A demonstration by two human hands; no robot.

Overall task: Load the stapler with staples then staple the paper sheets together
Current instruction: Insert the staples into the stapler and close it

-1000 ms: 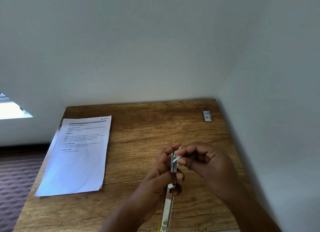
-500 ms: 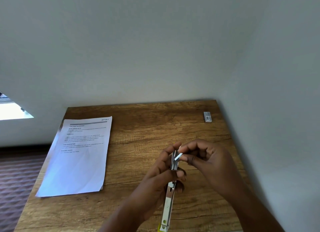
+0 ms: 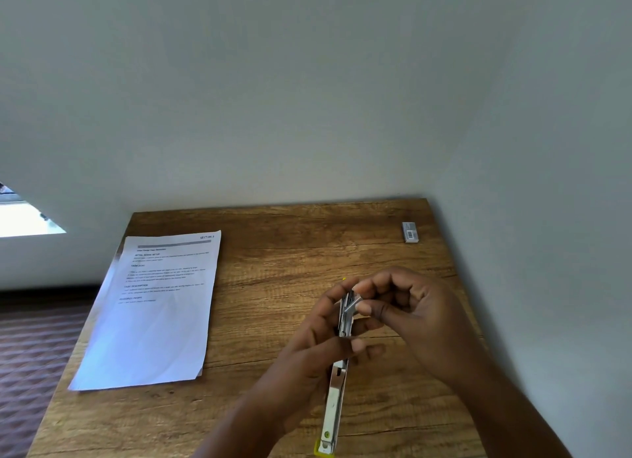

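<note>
My left hand (image 3: 314, 348) grips an opened metal stapler (image 3: 333, 406) with yellow trim, held above the wooden desk (image 3: 273, 286); one long metal arm points back toward me. My right hand (image 3: 410, 310) pinches a short silver strip of staples (image 3: 352, 305) at the stapler's far channel, fingertips touching the metal. Whether the strip sits inside the channel is hidden by my fingers. A stack of printed paper sheets (image 3: 154, 307) lies flat on the left side of the desk.
A small grey staple box (image 3: 410, 232) lies at the desk's far right corner, by the white walls. The desk sits in a corner. Patterned carpet (image 3: 30, 355) shows past the desk's left edge.
Both hands and the stapler have stayed almost in place. My right fingers have shifted the staple strip slightly against the stapler's upper end.
</note>
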